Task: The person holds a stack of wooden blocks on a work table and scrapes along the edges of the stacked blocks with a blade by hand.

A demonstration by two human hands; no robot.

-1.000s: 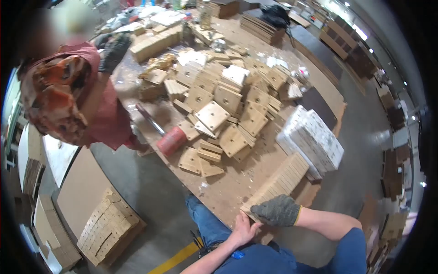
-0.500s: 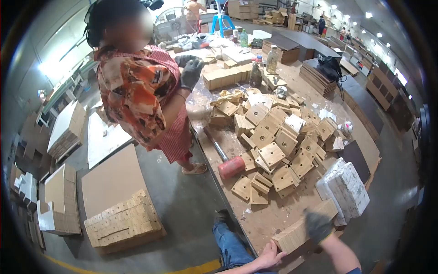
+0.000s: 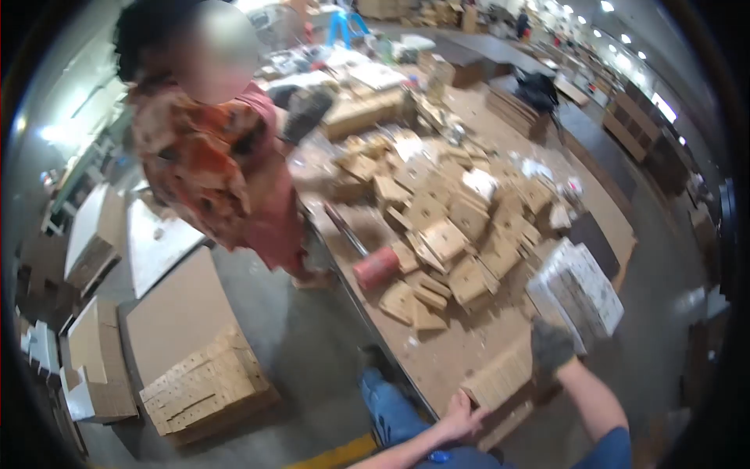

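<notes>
A row of upright wooden blocks (image 3: 498, 377) stands near the table's front corner. My bare left hand (image 3: 462, 416) is at the near end of the row, fingers bent against it; whether it grips a block is not clear. My right hand (image 3: 551, 346), in a dark grey glove, is at the far end of the row beside the white foam blocks (image 3: 582, 293); its fingers are blurred. Beyond the row lies a heap of wooden blocks with holes (image 3: 445, 238).
A red-headed mallet (image 3: 376, 267) lies by the table's left edge. A person (image 3: 226, 172) with gloved hands stands at the left side of the table. Stacked wooden pieces (image 3: 205, 383) sit low at the left. Bottles (image 3: 439, 80) stand at the back.
My right hand has moved from the near end of the row to its far end. My left hand stays at the near end. The view has shifted.
</notes>
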